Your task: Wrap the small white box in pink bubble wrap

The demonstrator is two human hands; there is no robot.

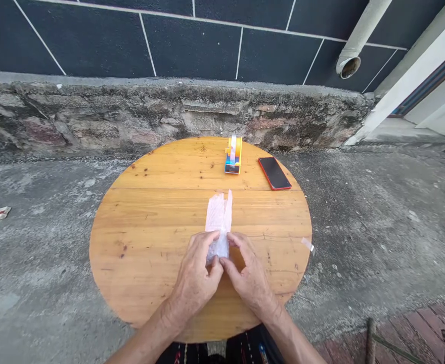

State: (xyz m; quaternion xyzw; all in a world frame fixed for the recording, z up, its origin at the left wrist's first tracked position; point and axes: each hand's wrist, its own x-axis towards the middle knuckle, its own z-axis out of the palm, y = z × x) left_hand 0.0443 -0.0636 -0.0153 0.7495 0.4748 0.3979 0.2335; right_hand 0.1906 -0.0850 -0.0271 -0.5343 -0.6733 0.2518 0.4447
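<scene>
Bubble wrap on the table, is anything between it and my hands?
Nothing visible. The left hand and right hand both pinch the bubble wrap at its near end; the tape dispenser and phone lie farther back, apart from it.

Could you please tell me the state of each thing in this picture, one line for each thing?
Left hand: closed on the near end of the plastic sheet.
Right hand: closed on the same end.
Plastic sheet: near end bunched, far end flat on the table.
Phone: flat, screen dark, untouched.
Tape dispenser: standing, untouched.
Tape strip: stuck to the table edge, hanging off.
</scene>
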